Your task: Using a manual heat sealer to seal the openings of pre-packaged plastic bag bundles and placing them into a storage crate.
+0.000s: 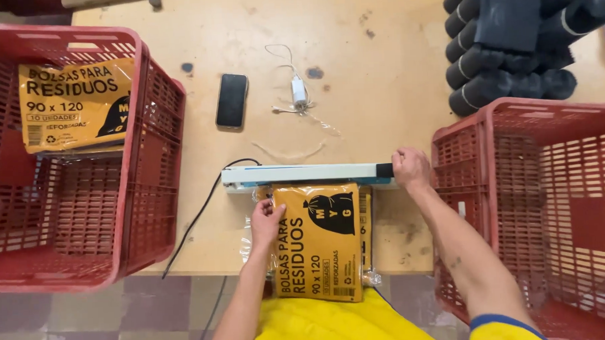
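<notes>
A white bar-shaped heat sealer [303, 175] lies across the wooden table [380, 87], its arm pressed down. My right hand [410, 168] grips the black handle at the sealer's right end. A yellow packet with black print in clear wrap [318, 246] lies with its top edge under the sealer bar. My left hand [266, 221] rests flat on the packet's left edge, fingers apart. More yellow packets lie beneath it.
A red plastic crate [83, 218] at the left holds yellow packets [75, 104]. Another red crate [551, 201] stands at the right. A black phone [232, 100], a white charger with cable [299, 91] and stacked black rolls [506, 42] lie farther back. The sealer's black cord [197, 217] trails off the table's front.
</notes>
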